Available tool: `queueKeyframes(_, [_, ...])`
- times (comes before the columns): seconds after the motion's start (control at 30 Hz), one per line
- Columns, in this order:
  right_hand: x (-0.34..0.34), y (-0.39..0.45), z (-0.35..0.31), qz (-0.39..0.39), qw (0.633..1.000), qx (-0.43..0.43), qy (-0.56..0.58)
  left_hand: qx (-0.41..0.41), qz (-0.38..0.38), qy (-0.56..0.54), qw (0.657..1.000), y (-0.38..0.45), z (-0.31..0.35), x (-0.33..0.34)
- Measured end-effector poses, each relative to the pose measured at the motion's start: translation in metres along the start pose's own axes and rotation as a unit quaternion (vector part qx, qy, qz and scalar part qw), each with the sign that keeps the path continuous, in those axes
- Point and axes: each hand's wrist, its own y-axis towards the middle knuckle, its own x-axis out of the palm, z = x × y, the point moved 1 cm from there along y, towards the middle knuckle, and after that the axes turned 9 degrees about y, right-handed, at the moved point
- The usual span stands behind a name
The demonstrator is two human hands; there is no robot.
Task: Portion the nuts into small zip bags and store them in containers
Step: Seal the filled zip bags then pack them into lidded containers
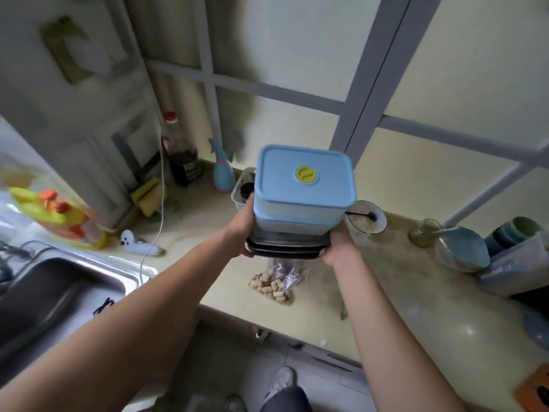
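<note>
While held, containers (303, 185) upright, widthwise

Matt blue plastic container (304, 185), shiny metal sink (68, 281), glossy cream countertop (401, 281), crinkly clear plastic bag (285, 273)

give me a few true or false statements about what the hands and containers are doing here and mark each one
1. Both hands hold one stack of containers above the counter. True: left hand, right hand.
2. The top container's blue lid has a red knob. False: the round knob is yellow.
3. The bag of nuts lies on the counter below the stack. True.
4. The bag of nuts sits in the sink. False: it is on the counter, right of the sink.
5. The stack rests on the counter. False: it is held up in the air.
</note>
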Motion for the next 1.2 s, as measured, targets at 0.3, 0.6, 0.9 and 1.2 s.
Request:
queueKeyframes(0.3, [0.081, 0.047, 0.027, -0.053, 0.997, 0.009, -0.048, -0.033, 0.080, -0.030, 0.996, 0.032, -0.015, -0.086])
queueKeyframes(0.6, [0.101, 0.092, 0.092, -0.020, 0.996, 0.036, -0.079, -0.057, 0.078, -0.035, 0.995, 0.066, -0.057, -0.129])
queueKeyframes(0.9, [0.121, 0.115, 0.117, 0.063, 0.995, 0.047, -0.059, -0.084, 0.037, -0.014, 0.996, 0.119, -0.066, -0.156])
queueKeyframes(1.2, [0.116, 0.142, 0.128, 0.142, 0.989, 0.031, -0.019, -0.094, 0.021, 0.002, 0.995, 0.171, -0.062, -0.154])
